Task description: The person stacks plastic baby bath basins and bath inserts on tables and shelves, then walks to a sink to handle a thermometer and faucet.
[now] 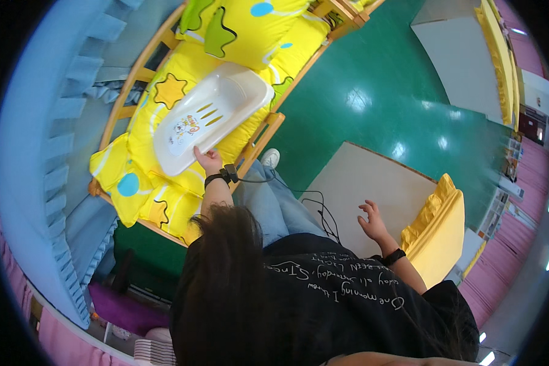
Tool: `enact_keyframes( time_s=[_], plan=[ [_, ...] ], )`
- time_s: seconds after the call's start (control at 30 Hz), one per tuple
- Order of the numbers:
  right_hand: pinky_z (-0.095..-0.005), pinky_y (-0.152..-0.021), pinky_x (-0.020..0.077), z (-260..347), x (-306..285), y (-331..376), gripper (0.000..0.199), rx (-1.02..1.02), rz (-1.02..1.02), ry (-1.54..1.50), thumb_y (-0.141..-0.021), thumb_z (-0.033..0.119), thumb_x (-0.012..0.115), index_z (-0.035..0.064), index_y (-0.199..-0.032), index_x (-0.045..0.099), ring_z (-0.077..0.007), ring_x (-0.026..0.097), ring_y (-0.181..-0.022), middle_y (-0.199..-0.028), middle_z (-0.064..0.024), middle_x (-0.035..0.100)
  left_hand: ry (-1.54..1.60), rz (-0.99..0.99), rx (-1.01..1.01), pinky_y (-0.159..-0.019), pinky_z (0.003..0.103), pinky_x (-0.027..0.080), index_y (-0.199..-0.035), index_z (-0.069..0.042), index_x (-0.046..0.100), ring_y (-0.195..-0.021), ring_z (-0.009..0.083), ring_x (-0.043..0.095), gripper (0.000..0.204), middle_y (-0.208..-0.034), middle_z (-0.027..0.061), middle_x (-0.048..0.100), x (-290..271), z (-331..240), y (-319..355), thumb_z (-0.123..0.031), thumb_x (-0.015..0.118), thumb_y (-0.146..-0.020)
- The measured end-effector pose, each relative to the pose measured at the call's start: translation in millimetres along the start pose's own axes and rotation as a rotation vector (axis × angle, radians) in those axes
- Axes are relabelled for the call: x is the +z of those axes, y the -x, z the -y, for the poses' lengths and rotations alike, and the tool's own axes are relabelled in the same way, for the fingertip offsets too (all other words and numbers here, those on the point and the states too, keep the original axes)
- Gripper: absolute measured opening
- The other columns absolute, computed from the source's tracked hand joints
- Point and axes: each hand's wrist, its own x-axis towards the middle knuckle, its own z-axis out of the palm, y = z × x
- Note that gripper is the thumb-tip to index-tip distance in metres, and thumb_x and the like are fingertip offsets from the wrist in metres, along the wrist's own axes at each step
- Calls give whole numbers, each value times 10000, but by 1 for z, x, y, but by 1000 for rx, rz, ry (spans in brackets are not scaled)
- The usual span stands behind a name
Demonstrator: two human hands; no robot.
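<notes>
left hand: the left hand [208,160] was gripping the near edge of a white moulded plastic baby bath seat [208,116], fingers curled onto its rim, with a black band on the wrist

right hand: the right hand [372,221] was hanging free out to the side with fingers spread, grasping nothing, hovering over a pale beige floor mat [372,183]; black wristband on that one too

bath seat: the white seat was lying on the yellow bedding [158,131] inside a small wooden-railed cot [263,131], tilted a bit, with slots in its back and a colourful cartoon sticker near the lower end

bedding: yellow padded stuff with orange stars, blue dots and green blobs, and a matching yellow pillow [250,30] at the far end of the cot, just past the top of the seat

cot surroundings: a light blue frilled fabric [36,152] ran along the left side of the cot, and the cot stood on a green glossy floor [372,91]

other bits: a yellow folded cushion [439,232] sat at the right edge of the beige mat, near the right hand but not touching it; a thin black cable [314,201] trailed from the left wrist across the person's jeans

person: black printed t-shirt, light jeans, one white shoe [270,158] beside the cot's rail
</notes>
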Motion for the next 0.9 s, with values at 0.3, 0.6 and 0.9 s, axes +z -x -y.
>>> enact_keyframes(
  time_s=[0.3,0.6,0.9],
  plan=[
    [-349,-791,487,-5,-23,-22,284,-62,53,-118,-820,152,571,34,-1077,541,-264,603,-904,-1099,-144,559,-159,79,114,-386,187,300,-936,-113,520,-534,102,479,229,-721,30,540,84,-96,60,-287,598,-810],
    [-375,-759,487,27,-25,-81,308,-449,180,150,-804,193,574,2,-1046,558,-325,610,-862,-968,-173,624,144,299,88,-394,158,391,-963,-49,532,-524,128,517,245,-745,81,574,39,-144,229,-192,640,-797],
    [-369,-724,490,147,-37,-131,299,-903,268,337,-818,198,577,11,-1051,564,-312,619,-815,-927,-174,631,382,277,492,-505,211,424,-1050,-104,527,-723,137,576,260,-931,28,613,-91,-187,448,-167,606,-810]
  ],
)
